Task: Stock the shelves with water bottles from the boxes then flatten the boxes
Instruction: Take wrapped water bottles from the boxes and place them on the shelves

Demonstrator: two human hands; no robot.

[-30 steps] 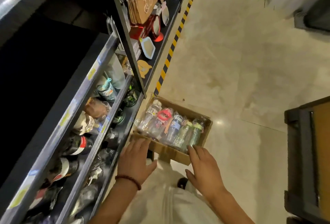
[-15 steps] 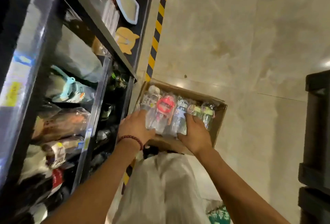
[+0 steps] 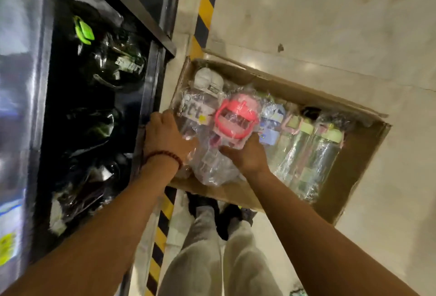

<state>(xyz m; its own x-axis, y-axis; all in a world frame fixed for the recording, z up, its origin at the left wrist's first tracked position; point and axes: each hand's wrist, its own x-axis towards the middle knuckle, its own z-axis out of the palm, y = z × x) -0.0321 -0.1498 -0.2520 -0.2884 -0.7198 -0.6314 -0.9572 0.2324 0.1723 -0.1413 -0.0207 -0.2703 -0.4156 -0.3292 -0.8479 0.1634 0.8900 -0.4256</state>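
- The cardboard box [image 3: 349, 177] lies open on the floor just beside the dark shelf unit [image 3: 151, 88], its flaps spread outward.
- Plastic-wrapped water bottles lie on their sides in a row inside it.
- The white-lidded bottle [image 3: 207, 83] lies at the end nearest the shelves.
- The pink-lidded bottle [image 3: 233, 118] sits raised above its neighbours.
- A blue-lidded bottle [image 3: 271, 126] follows, then two clear bottles with green lids [image 3: 328, 140].
- More wrapped bottles [image 3: 118, 64] already lie on the shelves.

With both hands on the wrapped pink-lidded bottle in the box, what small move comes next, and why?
Probably lift the pink-lidded bottle clear of the cardboard box. The left hand and right hand already hold its wrapped body from either side, its base is raised over the box's near edge, and the shelf is just left.
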